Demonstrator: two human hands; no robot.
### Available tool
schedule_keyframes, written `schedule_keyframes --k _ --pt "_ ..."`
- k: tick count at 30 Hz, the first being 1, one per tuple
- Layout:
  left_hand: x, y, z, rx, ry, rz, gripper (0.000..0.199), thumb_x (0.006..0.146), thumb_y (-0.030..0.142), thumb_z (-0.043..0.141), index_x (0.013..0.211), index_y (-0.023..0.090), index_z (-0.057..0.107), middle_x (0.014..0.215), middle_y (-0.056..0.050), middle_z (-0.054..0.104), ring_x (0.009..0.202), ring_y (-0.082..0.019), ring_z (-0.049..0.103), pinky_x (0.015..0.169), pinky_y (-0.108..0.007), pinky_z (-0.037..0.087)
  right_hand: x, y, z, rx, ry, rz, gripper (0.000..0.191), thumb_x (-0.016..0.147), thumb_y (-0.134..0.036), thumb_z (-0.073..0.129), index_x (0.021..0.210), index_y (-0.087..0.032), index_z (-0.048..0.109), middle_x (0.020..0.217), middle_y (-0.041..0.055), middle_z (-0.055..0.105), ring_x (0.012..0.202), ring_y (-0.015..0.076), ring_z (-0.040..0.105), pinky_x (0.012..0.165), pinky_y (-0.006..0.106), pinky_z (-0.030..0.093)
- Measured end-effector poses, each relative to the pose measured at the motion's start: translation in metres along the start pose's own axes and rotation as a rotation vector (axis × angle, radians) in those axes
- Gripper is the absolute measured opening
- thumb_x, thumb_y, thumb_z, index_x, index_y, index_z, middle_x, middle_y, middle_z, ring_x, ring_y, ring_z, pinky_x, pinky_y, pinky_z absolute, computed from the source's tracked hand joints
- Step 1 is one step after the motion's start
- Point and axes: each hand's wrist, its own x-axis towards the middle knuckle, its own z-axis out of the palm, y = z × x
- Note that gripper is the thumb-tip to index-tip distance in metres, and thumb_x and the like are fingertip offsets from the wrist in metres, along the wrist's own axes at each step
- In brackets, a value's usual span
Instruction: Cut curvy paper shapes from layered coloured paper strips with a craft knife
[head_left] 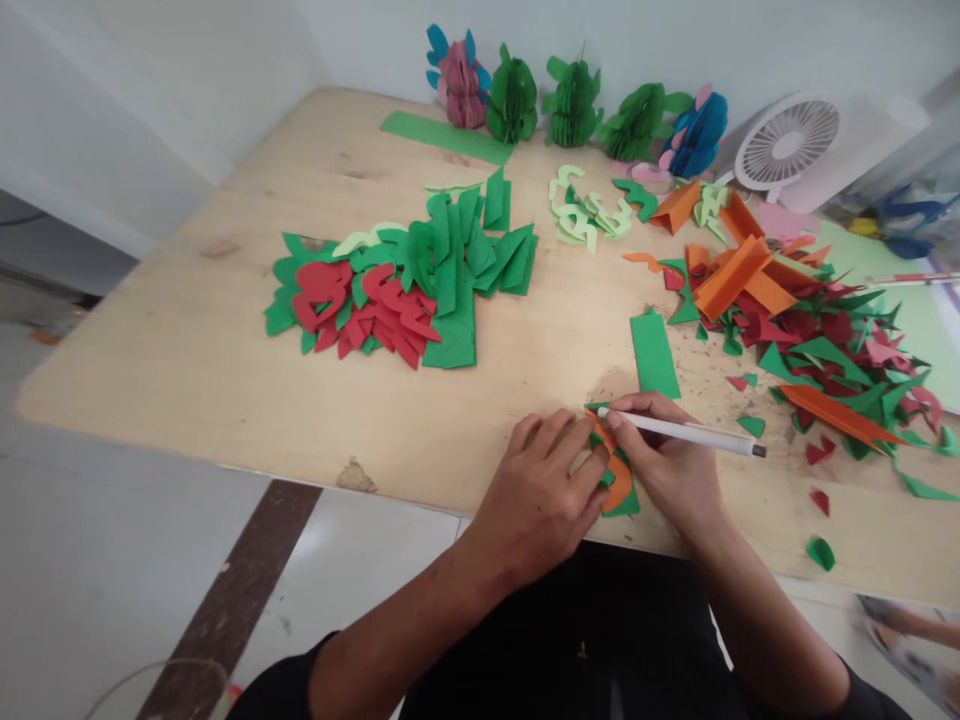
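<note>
My right hand point(669, 455) grips a white pen point(690, 432), its tip resting at the upper end of an orange paper cutout point(618, 485). That curved cutout lies on a green paper strip point(628, 505) near the table's front edge. My left hand point(544, 485) rests on both papers with its fingers apart, pressing them against the table; the fingers cover part of the cutout. Just beyond my right hand lies another green paper rectangle point(655, 355).
Red petal-shaped cutouts point(386, 310) and folded green pieces point(457, 260) are heaped on the left. Mixed paper scraps point(832, 340) cover the right side. Along the wall stand several paper figures point(574, 105) and a white fan point(787, 145). Pale green cutouts point(589, 215) lie mid-table.
</note>
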Motion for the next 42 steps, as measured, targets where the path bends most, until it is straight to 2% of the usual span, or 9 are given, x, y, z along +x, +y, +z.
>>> schedule_keyframes --k 31,42 --pt "-0.0002 0.0005 0.0013 0.006 0.004 0.005 0.032 0.095 0.027 0.048 0.122 0.014 0.059 0.133 -0.014 0.059 0.127 -0.03 0.048 0.102 -0.049 0.04 -0.0066 -0.0032 -0.0026 -0.111 -0.005 -0.033 0.018 0.086 -0.038 0.06 0.081 -0.021 0.066 0.069 0.0004 0.069 0.055 0.0124 0.06 0.053 0.024 0.046" --pt "0.0 0.0012 0.0016 0.024 0.016 0.007 0.033 0.094 0.027 0.049 0.122 0.013 0.059 0.132 -0.014 0.059 0.126 -0.031 0.049 0.101 -0.05 0.041 -0.0053 -0.0036 -0.0002 -0.055 -0.012 -0.035 0.015 0.085 -0.035 0.061 0.082 -0.021 0.066 0.071 -0.0002 0.069 0.058 0.0115 0.061 0.054 0.021 0.048"
